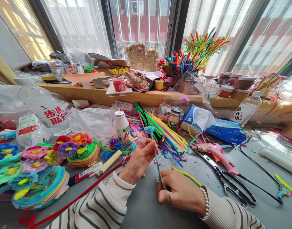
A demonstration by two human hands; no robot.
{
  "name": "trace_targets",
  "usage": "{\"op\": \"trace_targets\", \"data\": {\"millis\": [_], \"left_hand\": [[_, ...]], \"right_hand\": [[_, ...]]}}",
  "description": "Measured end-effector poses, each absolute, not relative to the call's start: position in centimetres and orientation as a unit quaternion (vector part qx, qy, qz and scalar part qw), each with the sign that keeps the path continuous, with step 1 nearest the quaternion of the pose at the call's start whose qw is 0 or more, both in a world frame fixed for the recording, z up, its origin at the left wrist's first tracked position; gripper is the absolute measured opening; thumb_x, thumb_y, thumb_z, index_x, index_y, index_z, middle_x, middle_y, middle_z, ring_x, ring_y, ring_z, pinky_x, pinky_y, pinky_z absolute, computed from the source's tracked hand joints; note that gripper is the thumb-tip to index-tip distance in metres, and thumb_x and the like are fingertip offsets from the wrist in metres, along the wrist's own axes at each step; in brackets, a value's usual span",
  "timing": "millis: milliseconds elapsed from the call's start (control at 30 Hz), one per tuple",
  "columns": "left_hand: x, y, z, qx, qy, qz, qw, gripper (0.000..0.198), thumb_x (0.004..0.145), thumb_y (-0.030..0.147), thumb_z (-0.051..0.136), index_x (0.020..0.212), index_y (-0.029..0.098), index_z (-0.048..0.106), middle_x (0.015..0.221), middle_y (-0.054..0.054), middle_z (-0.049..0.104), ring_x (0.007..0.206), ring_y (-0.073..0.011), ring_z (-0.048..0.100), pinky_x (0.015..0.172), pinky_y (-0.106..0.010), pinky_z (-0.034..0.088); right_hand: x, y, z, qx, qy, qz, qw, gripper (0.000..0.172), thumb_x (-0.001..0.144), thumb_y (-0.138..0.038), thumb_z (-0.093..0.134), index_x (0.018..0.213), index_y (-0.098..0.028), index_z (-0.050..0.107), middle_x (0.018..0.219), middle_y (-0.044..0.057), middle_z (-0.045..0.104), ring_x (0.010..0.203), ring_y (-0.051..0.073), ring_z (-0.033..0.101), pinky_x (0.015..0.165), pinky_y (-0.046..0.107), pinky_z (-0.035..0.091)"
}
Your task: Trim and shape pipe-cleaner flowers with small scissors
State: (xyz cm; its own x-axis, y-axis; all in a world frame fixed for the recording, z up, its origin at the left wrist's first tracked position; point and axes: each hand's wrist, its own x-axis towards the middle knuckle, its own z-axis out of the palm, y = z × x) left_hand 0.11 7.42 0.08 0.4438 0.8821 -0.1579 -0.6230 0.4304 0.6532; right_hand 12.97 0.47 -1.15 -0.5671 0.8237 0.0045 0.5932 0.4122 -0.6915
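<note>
My left hand [139, 160] is closed in a pinch on a thin stem topped by a small light-blue pipe-cleaner flower [150, 129], held upright over the grey table. My right hand [180, 190], with a bead bracelet at the wrist, is closed on a small pair of metal scissors [163, 183] whose blades point up at the lower end of the stem. Just behind the hands lies a spread bundle of coloured pipe cleaners [160, 130]. Both sleeves are striped white and dark.
Finished pipe-cleaner flowers and coasters [38, 178] pile at the left. A pink glue gun [217, 156] and large black scissors [231, 184] lie at the right with a black cable. A small white bottle [122, 125], tissue pack [208, 124], water bottles and a cluttered wooden sill [146, 97] stand behind.
</note>
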Motion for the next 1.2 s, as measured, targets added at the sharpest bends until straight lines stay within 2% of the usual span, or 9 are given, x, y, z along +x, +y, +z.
{"op": "trace_targets", "data": {"millis": [500, 600, 800, 1000, 1200], "left_hand": [[0.1, 7.7, -0.2, 0.257, 0.247, 0.493, 0.794, 0.011, 0.063, 0.010, 0.063, 0.061, 0.015, 0.053, 0.056, 0.006, 0.052, 0.054, -0.0043, 0.053, 0.057, -0.015, 0.044], [0.1, 7.7, -0.2, 0.265, 0.249, 0.497, 0.788, 0.011, 0.063, 0.011, 0.063, 0.062, 0.015, 0.053, 0.056, 0.006, 0.051, 0.054, -0.0043, 0.053, 0.057, -0.015, 0.043], [0.2, 7.5, -0.1, 0.282, 0.240, 0.491, 0.788, 0.012, 0.064, 0.012, 0.062, 0.061, 0.016, 0.051, 0.056, 0.006, 0.050, 0.055, -0.0044, 0.051, 0.058, -0.016, 0.042], [0.4, 7.2, -0.2, 0.300, 0.251, 0.479, 0.786, 0.013, 0.062, 0.014, 0.064, 0.060, 0.016, 0.051, 0.055, 0.006, 0.049, 0.054, -0.0049, 0.050, 0.058, -0.017, 0.041], [0.5, 7.1, -0.3, 0.305, 0.248, 0.478, 0.786, 0.012, 0.063, 0.014, 0.063, 0.061, 0.015, 0.051, 0.056, 0.006, 0.050, 0.055, -0.0047, 0.051, 0.062, -0.018, 0.041]], "right_hand": [[13.0, 0.7, -2.2, -0.463, -0.791, 0.340, 0.211, 0.067, 0.068, -0.066, 0.027, 0.042, -0.013, 0.059, 0.047, 0.000, 0.044, 0.048, 0.008, 0.045, 0.052, 0.019, 0.034], [13.1, 0.7, -2.2, -0.458, -0.792, 0.344, 0.211, 0.069, 0.067, -0.067, 0.025, 0.043, -0.012, 0.060, 0.046, 0.000, 0.043, 0.047, 0.008, 0.045, 0.052, 0.019, 0.034], [13.2, 0.5, -1.8, -0.430, -0.807, 0.355, 0.195, 0.083, 0.065, -0.070, 0.004, 0.053, -0.012, 0.062, 0.054, 0.002, 0.049, 0.051, 0.008, 0.046, 0.052, 0.019, 0.034], [13.1, 0.3, -1.5, -0.425, -0.809, 0.359, 0.189, 0.080, 0.065, -0.071, 0.007, 0.054, -0.013, 0.062, 0.060, 0.001, 0.049, 0.053, 0.008, 0.046, 0.053, 0.020, 0.034], [13.1, 0.7, -1.9, -0.414, -0.792, 0.382, 0.236, 0.074, 0.068, -0.069, 0.017, 0.044, -0.012, 0.058, 0.051, 0.000, 0.045, 0.052, 0.008, 0.046, 0.055, 0.019, 0.035]]}}
